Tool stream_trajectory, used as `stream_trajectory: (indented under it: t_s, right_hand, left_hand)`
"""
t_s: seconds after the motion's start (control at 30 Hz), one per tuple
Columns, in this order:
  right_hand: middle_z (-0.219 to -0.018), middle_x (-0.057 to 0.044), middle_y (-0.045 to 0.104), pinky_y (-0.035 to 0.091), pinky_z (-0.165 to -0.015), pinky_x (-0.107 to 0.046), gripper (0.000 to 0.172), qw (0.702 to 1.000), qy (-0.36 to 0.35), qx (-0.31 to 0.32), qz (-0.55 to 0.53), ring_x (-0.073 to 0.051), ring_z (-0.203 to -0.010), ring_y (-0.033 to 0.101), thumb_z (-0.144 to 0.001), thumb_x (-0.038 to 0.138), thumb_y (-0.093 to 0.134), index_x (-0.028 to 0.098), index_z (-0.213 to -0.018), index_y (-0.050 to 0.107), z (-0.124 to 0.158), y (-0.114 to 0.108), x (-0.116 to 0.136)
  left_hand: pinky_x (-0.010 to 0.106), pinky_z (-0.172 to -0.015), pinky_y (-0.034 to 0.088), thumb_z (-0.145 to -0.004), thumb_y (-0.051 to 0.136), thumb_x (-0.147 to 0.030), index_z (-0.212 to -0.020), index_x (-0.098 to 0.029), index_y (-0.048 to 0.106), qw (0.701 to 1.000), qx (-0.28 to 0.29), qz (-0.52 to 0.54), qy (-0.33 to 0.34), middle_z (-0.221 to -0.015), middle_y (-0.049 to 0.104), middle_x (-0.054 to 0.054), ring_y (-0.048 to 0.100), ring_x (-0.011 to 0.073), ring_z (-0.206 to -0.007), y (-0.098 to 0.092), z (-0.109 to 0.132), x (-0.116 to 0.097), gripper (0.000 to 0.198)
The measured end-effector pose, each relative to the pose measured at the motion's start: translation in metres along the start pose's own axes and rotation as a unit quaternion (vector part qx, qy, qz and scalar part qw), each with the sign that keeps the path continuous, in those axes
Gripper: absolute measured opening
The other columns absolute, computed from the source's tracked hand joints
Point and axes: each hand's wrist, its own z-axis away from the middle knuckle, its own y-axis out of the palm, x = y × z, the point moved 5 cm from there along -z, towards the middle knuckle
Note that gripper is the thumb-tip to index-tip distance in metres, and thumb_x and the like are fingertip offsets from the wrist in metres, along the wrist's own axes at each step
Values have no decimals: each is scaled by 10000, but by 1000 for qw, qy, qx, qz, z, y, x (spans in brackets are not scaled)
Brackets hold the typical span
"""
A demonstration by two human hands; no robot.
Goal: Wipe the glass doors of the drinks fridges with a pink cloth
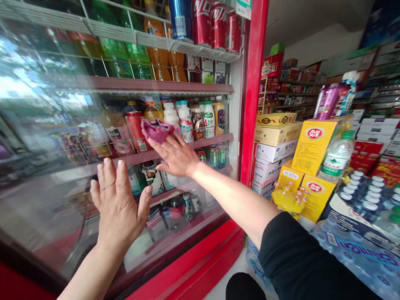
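My right hand point(178, 154) is stretched out over the glass door point(46, 200) of a red-framed drinks fridge. Its fingers press a crumpled purple cloth point(158, 130), which sticks out beyond the fingertips. To the lower left, my left hand point(117, 204) is held up with its fingers apart and nothing in it; I cannot tell whether it touches the pane. Behind the glass are shelves of bottles and cans, among them a red can point(136, 131) close to the cloth and a white bottle point(208, 120) right of it.
The red door frame point(253, 83) runs up the middle. To its right stand stacked cartons point(276, 135), yellow boxes point(315, 146), a large water bottle point(336, 156) and shrink-wrapped bottle packs point(359, 250). Street reflections blur the left part of the glass.
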Motion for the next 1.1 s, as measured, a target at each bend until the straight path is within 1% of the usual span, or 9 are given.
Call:
stream_trajectory:
  t_s: [0.17, 0.3, 0.5, 0.63, 0.7, 0.77, 0.83, 0.93, 1.1]
  right_hand:
    - [-1833, -143, 307, 21, -1416, -606, 908, 995, 74, -65, 35, -358, -1723, 195, -1080, 764, 310, 160, -1757, 282, 36, -24, -72]
    - [-1858, -170, 194, 59, -1401, -629, 998, 977, 165, -113, 78, -356, -1743, 102, -1055, 809, 166, 120, -1777, 172, 63, -40, -120]
    - [-1862, -207, 114, 110, -1398, -623, 1003, 945, 256, -166, 119, -333, -1750, 50, -1058, 784, 176, 86, -1776, 120, 94, -44, -165]
    - [-1849, -262, 102, 126, -1381, -637, 989, 898, 362, -211, 137, -312, -1743, 21, -1090, 742, 164, 15, -1758, 100, 121, -49, -192]
    - [-1836, -303, 104, 134, -1371, -641, 1001, 882, 395, -217, 133, -312, -1735, 26, -1103, 725, 163, -46, -1737, 97, 133, -53, -200]
    - [-1833, -313, 104, 145, -1371, -624, 989, 879, 409, -204, 131, -307, -1732, 45, -1112, 701, 189, -68, -1730, 107, 139, -55, -202]
    - [-1842, -282, 113, 160, -1379, -594, 932, 872, 429, -194, 134, -301, -1734, 73, -1119, 652, 228, -34, -1744, 133, 141, -56, -200]
    - [-1842, -255, 164, 209, -1380, -567, 855, 846, 474, -205, 130, -316, -1730, 138, -1113, 565, 281, 6, -1753, 189, 142, -54, -196]
    - [-1803, -270, 286, 298, -1331, -633, 777, 798, 544, -241, 97, -365, -1684, 280, -1068, 462, 360, 51, -1726, 313, 145, -47, -181]
  left_hand:
    - [727, -1365, 116, -1069, 523, -547, -1792, -199, 109, 1000, 21, 10, -9, -1868, 87, 220, 90, 443, -1737, 17, 6, -2, 903]
    - [730, -1367, 110, -1064, 533, -542, -1790, -185, 116, 999, 30, 14, -9, -1867, 84, 225, 85, 443, -1738, 28, 10, -4, 910]
    - [727, -1367, 101, -1057, 543, -550, -1793, -206, 111, 999, 44, 19, -9, -1871, 80, 211, 79, 444, -1738, 38, 14, -4, 920]
    - [726, -1368, 88, -1048, 564, -547, -1795, -239, 92, 999, 47, 18, -9, -1877, 61, 188, 61, 433, -1741, 39, 15, -1, 936]
    - [724, -1368, 81, -1048, 565, -551, -1795, -245, 86, 999, 47, 20, -10, -1879, 53, 184, 52, 428, -1743, 39, 16, 0, 939]
    - [717, -1371, 74, -1053, 551, -557, -1795, -242, 84, 999, 49, 21, -14, -1879, 49, 186, 44, 422, -1745, 39, 17, 1, 932]
    - [710, -1372, 68, -1057, 538, -565, -1795, -233, 86, 998, 53, 21, -21, -1878, 41, 192, 33, 420, -1746, 38, 18, 2, 926]
    - [703, -1374, 66, -1061, 527, -567, -1793, -224, 101, 998, 58, 22, -33, -1879, 38, 195, 25, 419, -1746, 35, 20, 3, 914]
    - [704, -1374, 66, -1069, 515, -546, -1791, -214, 121, 997, 58, 30, -49, -1879, 42, 194, 23, 418, -1747, 25, 25, 8, 888]
